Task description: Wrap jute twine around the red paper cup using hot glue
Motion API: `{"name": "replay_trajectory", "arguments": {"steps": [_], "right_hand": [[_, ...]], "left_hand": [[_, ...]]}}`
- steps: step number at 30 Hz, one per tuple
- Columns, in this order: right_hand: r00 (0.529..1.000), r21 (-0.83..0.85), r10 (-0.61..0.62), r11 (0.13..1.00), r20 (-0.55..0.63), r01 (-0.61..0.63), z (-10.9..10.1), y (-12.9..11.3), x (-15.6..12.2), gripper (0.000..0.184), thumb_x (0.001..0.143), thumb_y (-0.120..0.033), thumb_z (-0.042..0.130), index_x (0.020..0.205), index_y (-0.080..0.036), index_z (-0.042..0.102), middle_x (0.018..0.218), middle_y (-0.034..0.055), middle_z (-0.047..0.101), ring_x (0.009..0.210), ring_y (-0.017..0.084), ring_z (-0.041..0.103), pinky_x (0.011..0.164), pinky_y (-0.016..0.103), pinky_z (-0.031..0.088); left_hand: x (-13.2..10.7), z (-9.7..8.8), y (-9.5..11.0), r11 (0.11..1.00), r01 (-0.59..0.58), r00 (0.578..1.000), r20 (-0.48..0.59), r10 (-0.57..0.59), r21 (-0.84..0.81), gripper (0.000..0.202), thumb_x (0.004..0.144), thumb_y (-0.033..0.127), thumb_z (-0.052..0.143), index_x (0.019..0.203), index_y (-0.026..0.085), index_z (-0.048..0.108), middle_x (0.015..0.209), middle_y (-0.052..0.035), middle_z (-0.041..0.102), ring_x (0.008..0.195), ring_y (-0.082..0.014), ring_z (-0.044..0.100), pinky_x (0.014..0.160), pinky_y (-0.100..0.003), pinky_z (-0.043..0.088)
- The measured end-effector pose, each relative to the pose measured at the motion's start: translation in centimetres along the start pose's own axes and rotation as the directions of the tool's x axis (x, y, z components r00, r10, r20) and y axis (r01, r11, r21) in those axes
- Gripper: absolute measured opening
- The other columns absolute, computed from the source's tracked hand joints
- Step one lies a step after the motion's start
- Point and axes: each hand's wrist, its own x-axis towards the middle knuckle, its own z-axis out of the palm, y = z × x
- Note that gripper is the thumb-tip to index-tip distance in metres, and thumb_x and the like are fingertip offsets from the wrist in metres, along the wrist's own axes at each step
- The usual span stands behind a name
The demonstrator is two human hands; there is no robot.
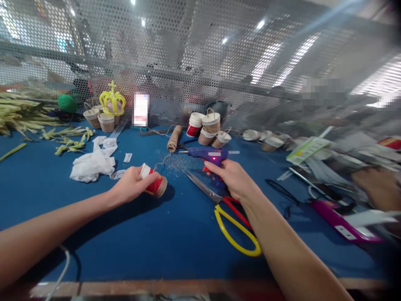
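Note:
My left hand [133, 183] is closed around a red and white paper cup [157, 186], tilted on its side above the table. Brown twine wraps one end of the cup, and a strand runs from it toward a twine roll [174, 139]. In my right hand [233, 177] is a blue glue gun [203, 153] with a lit red light, its nozzle pointing left and a clear glue stick out of its back. Scissors [216, 197] with red and yellow handles lie open on the table under my right hand and wrist.
Twine-covered cups [211, 123] stand behind the glue gun, more at the back left by a yellow crown [112, 100]. White lace [92, 165] lies left. A phone [140, 109] leans against the perforated metal screen [175, 54]. A purple power strip [341, 221] and cables are right.

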Motion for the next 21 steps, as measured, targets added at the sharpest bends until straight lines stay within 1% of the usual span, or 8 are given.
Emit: {"name": "replay_trajectory", "arguments": {"steps": [5,7,10,11,14,16,19,21], "right_hand": [[0.989,-0.120,0.129,0.983,-0.067,-0.137,-0.7,2.3,3.1,0.031,0.079,-0.033,0.052,0.057,-0.012,0.052,0.052,0.0022,0.053,0.041,0.007,0.044,0.042,0.021,0.038],[0.980,-0.171,0.185,0.966,-0.070,-0.194,-0.6,3.0,3.8,0.031,0.081,-0.035,0.050,0.064,-0.010,0.055,0.056,0.0037,0.054,0.043,0.008,0.047,0.044,0.023,0.041],[0.972,-0.245,0.231,0.941,-0.043,-0.235,-0.6,3.5,4.3,0.027,0.084,-0.034,0.047,0.087,-0.009,0.057,0.078,0.0055,0.060,0.061,0.011,0.056,0.055,0.026,0.047],[0.972,-0.270,0.231,0.934,-0.037,-0.232,-0.7,3.5,4.4,0.029,0.084,-0.035,0.047,0.087,-0.009,0.058,0.078,0.0062,0.060,0.063,0.012,0.057,0.056,0.027,0.047],[0.985,-0.343,0.167,0.923,-0.048,-0.174,-1.1,2.7,4.6,0.032,0.077,-0.037,0.054,0.058,-0.012,0.058,0.058,0.0085,0.059,0.060,0.018,0.058,0.051,0.027,0.043],[0.996,-0.368,0.082,0.925,-0.045,-0.092,-1.0,1.7,4.3,0.030,0.072,-0.034,0.060,0.049,-0.015,0.054,0.053,0.0077,0.058,0.064,0.021,0.059,0.053,0.027,0.041],[0.995,-0.334,-0.072,0.938,0.064,0.089,0.5,0.0,2.7,0.029,0.071,-0.038,0.060,0.051,-0.017,0.057,0.059,0.0068,0.062,0.071,0.021,0.059,0.059,0.028,0.041],[0.960,-0.238,-0.174,0.945,0.219,0.226,2.3,-0.9,1.2,0.034,0.073,-0.047,0.054,0.060,-0.017,0.064,0.065,0.0053,0.065,0.070,0.019,0.060,0.062,0.028,0.043]], "left_hand": [[0.0,0.0,0.2,0.999,0.006,1.000,0.010,-0.005,-0.034,0.039,0.074,0.048,0.045,0.060,0.012,0.052,0.052,0.0023,0.045,0.047,-0.0082,0.037,0.044,-0.020,0.028],[-0.1,0.0,0.2,1.000,-0.001,1.000,0.005,0.001,-0.028,0.038,0.074,0.048,0.046,0.060,0.013,0.052,0.051,0.0023,0.045,0.046,-0.0082,0.036,0.043,-0.020,0.028],[-0.1,0.0,0.2,1.000,-0.002,1.000,-0.012,0.002,-0.003,0.038,0.073,0.048,0.046,0.057,0.013,0.050,0.049,0.0030,0.043,0.045,-0.0080,0.035,0.042,-0.020,0.027],[-0.1,0.0,0.2,1.000,0.001,1.000,-0.015,-0.001,0.005,0.038,0.073,0.048,0.046,0.057,0.013,0.050,0.048,0.0033,0.042,0.045,-0.0079,0.034,0.041,-0.020,0.026],[-0.1,0.0,0.3,1.000,0.005,1.000,-0.020,-0.004,0.019,0.039,0.073,0.048,0.046,0.054,0.014,0.046,0.047,0.0039,0.040,0.044,-0.0077,0.033,0.040,-0.020,0.025],[-0.1,0.0,0.4,1.000,-0.001,1.000,-0.017,0.002,0.022,0.039,0.074,0.049,0.045,0.054,0.015,0.045,0.048,0.0040,0.040,0.045,-0.0077,0.033,0.040,-0.020,0.024],[-0.3,0.1,0.6,0.999,-0.018,1.000,-0.005,0.018,0.027,0.040,0.075,0.049,0.044,0.056,0.014,0.046,0.049,0.0036,0.040,0.046,-0.0081,0.034,0.042,-0.020,0.026],[-0.7,0.2,0.7,0.998,-0.052,0.999,-0.009,0.052,0.048,0.040,0.076,0.048,0.043,0.057,0.014,0.047,0.050,0.0033,0.041,0.046,-0.0082,0.034,0.043,-0.020,0.027]]}}
